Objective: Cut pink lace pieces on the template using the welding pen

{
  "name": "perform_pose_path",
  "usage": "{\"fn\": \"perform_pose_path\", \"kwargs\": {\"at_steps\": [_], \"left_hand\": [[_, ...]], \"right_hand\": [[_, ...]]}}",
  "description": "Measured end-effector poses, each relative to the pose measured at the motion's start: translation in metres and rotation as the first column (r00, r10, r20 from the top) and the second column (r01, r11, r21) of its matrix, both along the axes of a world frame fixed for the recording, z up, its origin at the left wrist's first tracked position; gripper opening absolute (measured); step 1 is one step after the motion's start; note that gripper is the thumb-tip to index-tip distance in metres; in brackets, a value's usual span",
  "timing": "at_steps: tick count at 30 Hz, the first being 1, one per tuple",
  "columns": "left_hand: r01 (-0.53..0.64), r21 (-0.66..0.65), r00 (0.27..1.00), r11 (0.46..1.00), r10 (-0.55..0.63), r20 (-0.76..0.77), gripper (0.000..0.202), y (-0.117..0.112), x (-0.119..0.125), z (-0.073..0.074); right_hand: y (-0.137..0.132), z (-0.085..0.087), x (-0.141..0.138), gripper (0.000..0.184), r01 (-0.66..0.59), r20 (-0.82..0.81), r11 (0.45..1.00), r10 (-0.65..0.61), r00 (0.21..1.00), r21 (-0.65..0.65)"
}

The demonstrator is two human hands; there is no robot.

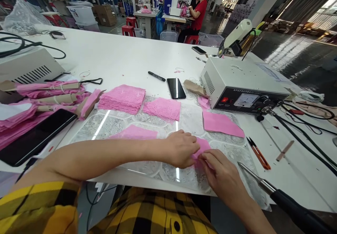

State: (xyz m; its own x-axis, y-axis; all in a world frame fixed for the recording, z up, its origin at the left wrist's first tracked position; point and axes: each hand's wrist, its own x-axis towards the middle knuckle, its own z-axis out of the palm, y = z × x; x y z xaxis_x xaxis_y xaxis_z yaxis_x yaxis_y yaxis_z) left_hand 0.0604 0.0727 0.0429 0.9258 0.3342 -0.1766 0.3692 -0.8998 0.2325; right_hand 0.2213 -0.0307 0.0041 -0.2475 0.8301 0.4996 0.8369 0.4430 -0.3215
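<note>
A small pink fabric piece [202, 146] lies in front of me on a clear, grey-patterned mat [168, 171], partly covered by my fingers. My left hand [181, 149] reaches across from the left, its fingers curled down on the piece. From the right, my right hand [223, 174] pinches the near edge of the same piece. Beyond them are a tall stack of pink lace pieces [121, 100] and a lower lace stack [162, 109]. Flat pink pieces lie left [135, 132] and right [222, 123]. A pointed, black-handled hot tool [263, 185] juts in beside my right hand.
Orange thread snips [259, 154] lie to the right, before a metal control box [244, 86] with cables. Mid-table are a phone [176, 88] and a black marker [156, 76]. Tied pink bundles [52, 99] and a large phone [37, 135] occupy the left. Someone sews [198, 13] beyond.
</note>
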Motion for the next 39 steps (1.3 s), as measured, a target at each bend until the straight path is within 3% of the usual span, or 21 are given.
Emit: {"fn": "perform_pose_path", "kwargs": {"at_steps": [3,6,11,14,16,20,27,29,31,35,37,39], "left_hand": [[-0.047,0.046,0.999,0.998,0.047,-0.007,0.013,-0.007,0.001,-0.007],[-0.089,0.083,0.996,0.993,0.089,-0.002,0.013,-0.011,-0.007,-0.010],[-0.105,0.144,0.985,0.984,0.083,0.153,0.018,-0.019,-0.014,-0.012],[-0.111,0.077,0.985,0.991,0.099,0.141,0.009,-0.021,-0.008,-0.011],[-0.154,0.039,0.980,0.987,0.147,0.132,0.011,-0.020,-0.005,-0.008],[-0.252,-0.050,0.952,0.966,0.257,0.167,0.017,-0.015,-0.006,-0.003],[-0.283,-0.373,0.889,0.884,0.387,0.244,0.013,-0.007,-0.020,-0.008],[-0.275,-0.511,0.856,0.815,0.449,0.256,0.011,-0.006,-0.025,-0.009],[-0.268,-0.661,0.805,0.701,0.540,0.246,0.010,-0.004,-0.032,-0.009],[-0.211,-0.914,0.647,0.347,0.750,0.136,0.018,0.002,-0.057,-0.012],[-0.152,-0.974,0.569,0.170,0.820,0.054,0.027,0.004,-0.077,-0.013],[-0.096,-0.995,0.502,0.027,0.864,-0.025,0.041,0.005,-0.099,-0.013]], "right_hand": [[-0.001,0.000,0.003,0.013,0.009,-0.004,1.000,-0.009,1.000,0.010],[-0.002,0.001,0.006,0.012,0.022,0.009,0.999,-0.022,1.000,0.024],[-0.002,0.003,0.006,0.012,0.012,0.034,0.999,-0.014,0.999,0.044],[-0.001,0.003,0.004,0.011,0.004,0.040,0.999,-0.006,0.999,0.047],[-0.001,0.001,0.005,0.006,0.028,0.061,0.998,-0.032,0.998,0.061],[-0.004,-0.008,0.015,0.013,0.101,0.154,0.989,-0.118,0.981,0.111],[0.014,-0.006,0.035,0.016,0.123,0.150,0.979,-0.148,0.978,0.164],[0.028,0.001,0.028,0.016,0.096,0.129,0.976,-0.123,0.984,0.195],[0.045,0.012,0.013,0.018,0.054,0.110,0.977,-0.078,0.991,0.206],[0.074,0.032,-0.036,0.022,-0.109,0.118,0.980,0.090,0.989,0.165],[0.083,0.037,-0.065,0.023,-0.198,0.120,0.972,0.183,0.976,0.128],[0.088,0.040,-0.096,0.022,-0.283,0.098,0.956,0.275,0.956,0.077]]}}
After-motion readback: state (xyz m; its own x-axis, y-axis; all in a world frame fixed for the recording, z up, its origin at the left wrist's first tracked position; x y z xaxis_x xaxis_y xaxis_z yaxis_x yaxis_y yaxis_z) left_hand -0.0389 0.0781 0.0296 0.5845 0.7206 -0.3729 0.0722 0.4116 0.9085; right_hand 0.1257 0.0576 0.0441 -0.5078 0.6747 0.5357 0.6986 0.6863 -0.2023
